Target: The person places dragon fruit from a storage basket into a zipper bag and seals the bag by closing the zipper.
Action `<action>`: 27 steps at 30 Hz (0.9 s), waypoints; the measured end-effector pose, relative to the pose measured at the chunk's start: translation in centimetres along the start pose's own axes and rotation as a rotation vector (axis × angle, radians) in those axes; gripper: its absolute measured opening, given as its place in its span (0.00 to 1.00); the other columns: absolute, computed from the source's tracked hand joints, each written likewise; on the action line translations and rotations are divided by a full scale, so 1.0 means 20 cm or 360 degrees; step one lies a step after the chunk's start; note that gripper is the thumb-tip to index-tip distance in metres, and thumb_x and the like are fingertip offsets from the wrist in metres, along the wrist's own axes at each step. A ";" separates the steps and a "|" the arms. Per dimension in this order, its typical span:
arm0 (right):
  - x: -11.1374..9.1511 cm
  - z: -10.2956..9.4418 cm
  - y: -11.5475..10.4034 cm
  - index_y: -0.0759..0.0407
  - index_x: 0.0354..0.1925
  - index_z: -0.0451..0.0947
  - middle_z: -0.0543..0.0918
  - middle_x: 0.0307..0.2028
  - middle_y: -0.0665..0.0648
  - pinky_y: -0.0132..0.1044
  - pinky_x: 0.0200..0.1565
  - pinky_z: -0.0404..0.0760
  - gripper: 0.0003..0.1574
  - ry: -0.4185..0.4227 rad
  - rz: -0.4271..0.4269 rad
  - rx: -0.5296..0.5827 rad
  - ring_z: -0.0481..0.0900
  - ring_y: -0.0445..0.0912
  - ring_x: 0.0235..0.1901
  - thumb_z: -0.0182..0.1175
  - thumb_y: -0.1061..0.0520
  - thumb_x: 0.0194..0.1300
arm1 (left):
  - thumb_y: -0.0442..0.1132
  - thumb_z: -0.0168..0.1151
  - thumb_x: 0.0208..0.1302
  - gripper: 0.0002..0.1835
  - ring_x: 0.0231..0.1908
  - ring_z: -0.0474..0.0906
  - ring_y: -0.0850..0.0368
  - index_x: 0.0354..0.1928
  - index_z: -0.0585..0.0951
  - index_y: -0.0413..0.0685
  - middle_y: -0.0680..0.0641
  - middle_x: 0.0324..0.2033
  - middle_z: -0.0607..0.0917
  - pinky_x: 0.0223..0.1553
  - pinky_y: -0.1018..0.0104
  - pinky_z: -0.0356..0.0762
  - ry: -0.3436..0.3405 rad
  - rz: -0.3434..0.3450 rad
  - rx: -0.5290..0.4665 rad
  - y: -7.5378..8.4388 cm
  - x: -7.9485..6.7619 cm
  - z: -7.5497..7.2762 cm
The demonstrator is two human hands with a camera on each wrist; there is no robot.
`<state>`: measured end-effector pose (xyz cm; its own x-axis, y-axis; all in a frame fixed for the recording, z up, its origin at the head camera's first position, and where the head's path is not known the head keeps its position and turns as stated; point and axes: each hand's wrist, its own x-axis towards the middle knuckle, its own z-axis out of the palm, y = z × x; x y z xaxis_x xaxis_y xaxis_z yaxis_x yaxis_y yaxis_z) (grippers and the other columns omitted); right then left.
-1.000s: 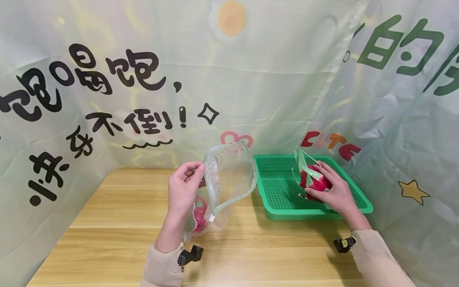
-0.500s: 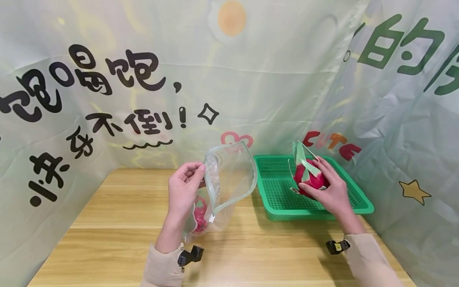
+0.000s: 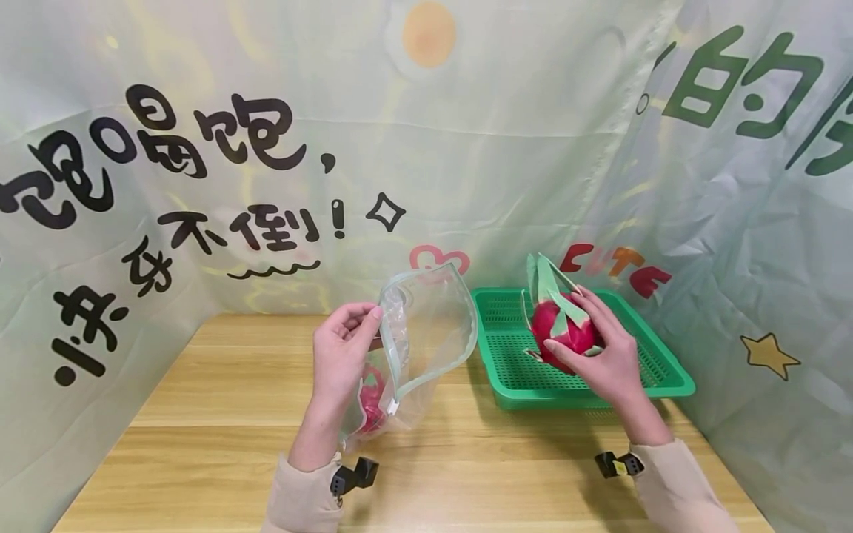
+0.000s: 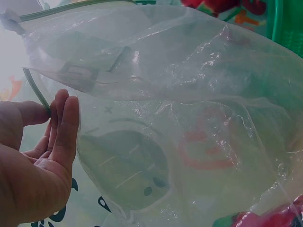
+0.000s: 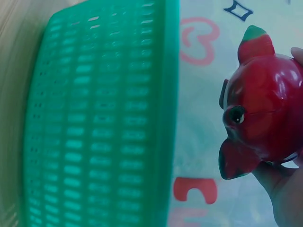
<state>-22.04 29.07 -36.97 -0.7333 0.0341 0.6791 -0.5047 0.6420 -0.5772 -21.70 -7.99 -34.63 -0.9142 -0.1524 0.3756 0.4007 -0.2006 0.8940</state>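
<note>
My left hand (image 3: 343, 348) pinches the zip edge of a clear zip-lock bag (image 3: 433, 333) between thumb and fingers. The bag's mouth gapes wide toward the right. Low inside it lies a red and green dragon fruit (image 3: 372, 400), partly veiled by the plastic; its red skin also shows at the lower corner of the left wrist view. My right hand (image 3: 603, 355) grips a second dragon fruit (image 3: 560, 326), red with long green scales, raised above the green basket (image 3: 526, 400). In the right wrist view this fruit (image 5: 265, 109) shows its glossy red end, apart from the basket's side.
The perforated green basket stands at the back right of the wooden table (image 3: 220, 444). Printed cloth (image 3: 500, 185) hangs behind the table and along both sides. A small black camera (image 3: 353, 475) sits at the left wrist, and another camera (image 3: 618, 465) at the right.
My right hand has lifted the dragon fruit up out of the basket and shifted it left toward the bag. The left hand and the bag have stayed almost still.
</note>
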 end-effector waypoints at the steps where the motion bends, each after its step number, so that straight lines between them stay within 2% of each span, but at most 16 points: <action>1: 0.00 0.00 -0.02 0.57 0.72 0.74 0.70 0.75 0.58 0.11 0.45 0.76 0.52 0.0002 -0.0002 0.0004 0.70 0.25 0.59 0.80 0.70 0.50 | 0.28 0.64 0.72 0.08 0.30 0.85 0.59 0.47 0.82 0.28 0.48 0.30 0.84 0.37 0.59 0.92 0.0001 -0.0002 -0.0001 0.00 0.00 0.00; 5: 0.00 -0.01 -0.11 0.63 0.71 0.73 0.70 0.74 0.62 0.12 0.45 0.76 0.52 0.0012 -0.0031 0.0028 0.70 0.25 0.60 0.78 0.74 0.47 | 0.28 0.64 0.72 0.08 0.30 0.86 0.59 0.47 0.82 0.28 0.48 0.31 0.85 0.37 0.58 0.92 0.0000 -0.0005 0.0000 0.00 -0.01 0.01; 9: 0.00 -0.02 -0.09 0.60 0.71 0.74 0.72 0.73 0.59 0.14 0.45 0.78 0.55 0.0031 -0.0139 0.0070 0.72 0.29 0.61 0.79 0.74 0.44 | 0.27 0.64 0.71 0.08 0.30 0.86 0.58 0.47 0.82 0.27 0.48 0.31 0.85 0.37 0.57 0.92 -0.0012 -0.0003 -0.0014 0.00 -0.01 0.01; 12: -0.01 -0.03 -0.13 0.58 0.71 0.74 0.73 0.73 0.57 0.17 0.44 0.80 0.56 0.0033 -0.0206 0.0101 0.73 0.33 0.63 0.80 0.73 0.43 | 0.27 0.64 0.71 0.08 0.30 0.86 0.58 0.47 0.82 0.27 0.47 0.31 0.85 0.37 0.58 0.92 -0.0028 -0.0003 -0.0030 0.00 -0.01 0.02; 17: -0.02 -0.05 -0.20 0.56 0.72 0.73 0.73 0.73 0.56 0.20 0.44 0.83 0.55 -0.0017 -0.0224 0.0189 0.75 0.40 0.63 0.78 0.72 0.45 | 0.27 0.63 0.72 0.08 0.30 0.85 0.58 0.47 0.82 0.27 0.48 0.31 0.85 0.36 0.58 0.92 -0.0057 0.0001 -0.0049 0.01 -0.02 0.03; 22: -0.04 -0.06 -0.26 0.61 0.71 0.73 0.73 0.72 0.60 0.23 0.46 0.85 0.55 -0.0058 -0.0281 0.0279 0.74 0.46 0.65 0.77 0.74 0.43 | 0.27 0.63 0.72 0.08 0.30 0.85 0.59 0.48 0.81 0.26 0.49 0.31 0.85 0.36 0.59 0.92 -0.0090 0.0006 -0.0076 0.01 -0.03 0.03; 27: -0.05 -0.06 -0.31 0.66 0.69 0.75 0.75 0.70 0.64 0.24 0.47 0.85 0.56 -0.0089 -0.0365 0.0344 0.74 0.48 0.66 0.79 0.74 0.38 | 0.27 0.63 0.72 0.09 0.30 0.85 0.60 0.48 0.81 0.26 0.50 0.31 0.85 0.36 0.62 0.91 -0.0110 0.0010 -0.0083 0.00 -0.03 0.04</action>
<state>-17.60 26.06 -33.59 -0.6099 -0.1387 0.7802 -0.7404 0.4505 -0.4988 -21.11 -7.05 -34.58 -0.9129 -0.0870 0.3989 0.4076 -0.2503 0.8782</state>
